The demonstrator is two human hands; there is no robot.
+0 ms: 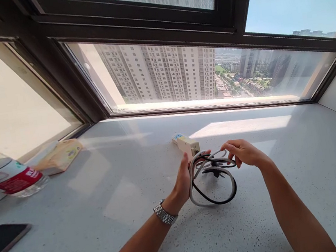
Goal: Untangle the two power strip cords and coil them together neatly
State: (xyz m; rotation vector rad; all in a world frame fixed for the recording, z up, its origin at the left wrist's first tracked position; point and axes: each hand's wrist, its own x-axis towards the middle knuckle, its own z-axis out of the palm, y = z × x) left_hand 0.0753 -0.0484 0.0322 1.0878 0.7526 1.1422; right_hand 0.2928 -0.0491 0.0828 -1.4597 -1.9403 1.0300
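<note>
Two hands on a coiled cable

A coiled cable (212,184) is held above the stone sill (301,174), near its middle. The left hand (183,178) is closed around the coil's left side. The right hand (243,152) is pinching the upper loops. A beige power strip (187,144) is seen just behind.

grey cable (212,183) coiled in loose loops, held up off the desk (111,216), cream power strip (188,144) right behind it
</note>
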